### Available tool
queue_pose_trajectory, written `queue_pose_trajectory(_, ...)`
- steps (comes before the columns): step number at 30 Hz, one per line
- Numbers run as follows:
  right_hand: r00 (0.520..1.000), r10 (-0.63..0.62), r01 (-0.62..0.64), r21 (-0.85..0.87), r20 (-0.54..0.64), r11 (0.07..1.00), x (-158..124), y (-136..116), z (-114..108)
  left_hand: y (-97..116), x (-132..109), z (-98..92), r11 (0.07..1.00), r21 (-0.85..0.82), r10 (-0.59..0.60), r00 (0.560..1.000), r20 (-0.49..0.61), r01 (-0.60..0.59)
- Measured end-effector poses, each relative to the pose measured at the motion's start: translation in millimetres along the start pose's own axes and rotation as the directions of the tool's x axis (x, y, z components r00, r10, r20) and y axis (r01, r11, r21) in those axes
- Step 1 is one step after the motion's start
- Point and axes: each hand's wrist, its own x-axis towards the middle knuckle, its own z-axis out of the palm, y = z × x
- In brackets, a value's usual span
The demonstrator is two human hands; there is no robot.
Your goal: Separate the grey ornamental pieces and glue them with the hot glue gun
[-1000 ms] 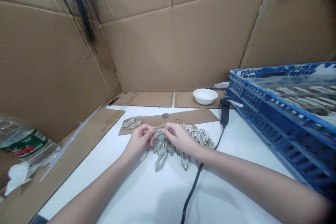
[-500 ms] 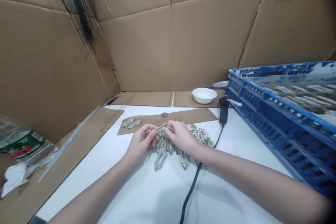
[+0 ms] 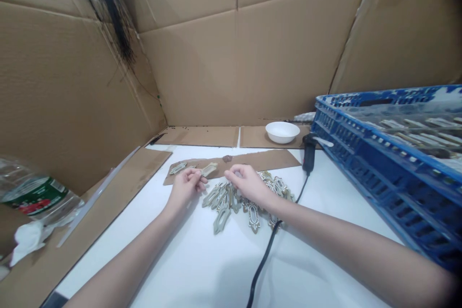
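**Two bare hands over a pile of ornate plaques (image 3: 231, 202) on a white table (image 3: 216, 269).**

Head view: the left hand (image 3: 186, 187), fingers loosely curled, grips nothing visible; its fingertips sit just beside a single plaque (image 3: 209, 169) lying on a brown cardboard strip (image 3: 274, 160). The right hand (image 3: 247, 184), likewise released, is over the pile's far edge. Two more plaques (image 3: 177, 168) lie left on the strip. Far right stand a black corded tool (image 3: 308, 154), a white bowl (image 3: 282, 132) and a blue plastic crate (image 3: 382, 173).
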Motion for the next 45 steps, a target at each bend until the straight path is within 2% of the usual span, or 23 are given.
queue_pose_trajectory(7,0.994,0.097,-0.101,0.097,0.045,0.990,-1.8,-4.5,-2.7,-17.2,16.6,-16.2,0.976,0.216,0.036,0.993,-0.113,-0.011)
queue_pose_trajectory(11,0.993,0.112,-0.115,0.115,0.038,0.987,-0.2,-3.8,-3.1,-11.5,12.8,-17.5,0.915,0.399,0.138,0.978,-0.157,-0.066)
queue_pose_trajectory(14,0.993,0.111,-0.116,0.144,0.038,0.983,1.1,-2.0,-3.4,0.5,6.3,-16.5,0.866,0.484,0.205,0.972,-0.119,-0.124)
queue_pose_trajectory(15,0.993,0.112,-0.118,0.157,0.045,0.981,1.3,-1.4,-3.6,5.3,3.8,-15.9,0.854,0.498,0.214,0.974,-0.071,-0.152)
queue_pose_trajectory(17,0.991,0.113,-0.124,0.190,0.068,0.974,1.5,-0.6,-4.2,14.3,-1.2,-15.4,0.827,0.515,0.185,0.974,0.130,-0.226)
queue_pose_trajectory(18,0.991,0.112,-0.126,0.214,0.080,0.969,1.5,-0.2,-4.6,17.6,-3.2,-15.6,0.815,0.517,0.147,0.956,0.253,-0.262)
queue_pose_trajectory(20,0.989,0.105,-0.128,0.255,0.100,0.958,1.6,0.7,-5.3,21.2,-5.9,-17.4,0.794,0.519,0.059,0.891,0.451,-0.316)
queue_pose_trajectory(22,0.989,0.094,-0.120,0.265,0.110,0.957,1.9,1.7,-5.9,21.2,-6.8,-20.4,0.788,0.521,0.004,0.848,0.530,-0.329)
queue_pose_trajectory(25,0.990,0.094,-0.116,0.217,0.109,0.969,2.3,3.2,-6.1,19.1,-6.9,-24.9,0.789,0.519,-0.028,0.825,0.565,-0.328)
queue_pose_trajectory(28,0.988,0.105,-0.124,0.169,0.115,0.978,2.2,3.7,-5.6,18.6,-6.9,-26.6,0.796,0.510,-0.017,0.830,0.558,-0.326)
queue_pose_trajectory(33,0.985,0.076,-0.090,0.087,0.156,0.992,0.3,0.6,-4.7,14.7,-3.9,-23.1,0.835,0.473,0.020,0.873,0.487,-0.283)
queue_pose_trajectory(37,0.988,0.064,-0.066,0.013,0.140,0.998,0.1,-0.6,-4.2,11.2,-2.9,-14.4,0.835,0.471,0.105,0.922,0.373,-0.285)
queue_pose_trajectory(41,0.993,0.014,-0.007,-0.066,0.115,0.998,0.6,1.6,-2.5,15.6,-10.8,0.1,0.912,0.339,0.175,0.967,0.184,-0.229)
queue_pose_trajectory(43,0.996,-0.017,0.027,-0.117,0.086,0.993,0.0,1.8,-1.8,18.1,-16.5,7.2,0.947,0.258,0.157,0.977,0.148,-0.191)
queue_pose_trajectory(45,0.998,-0.032,0.041,-0.168,0.059,0.985,-1.4,0.4,-1.4,18.6,-21.3,12.6,0.970,0.182,0.133,0.978,0.158,-0.162)
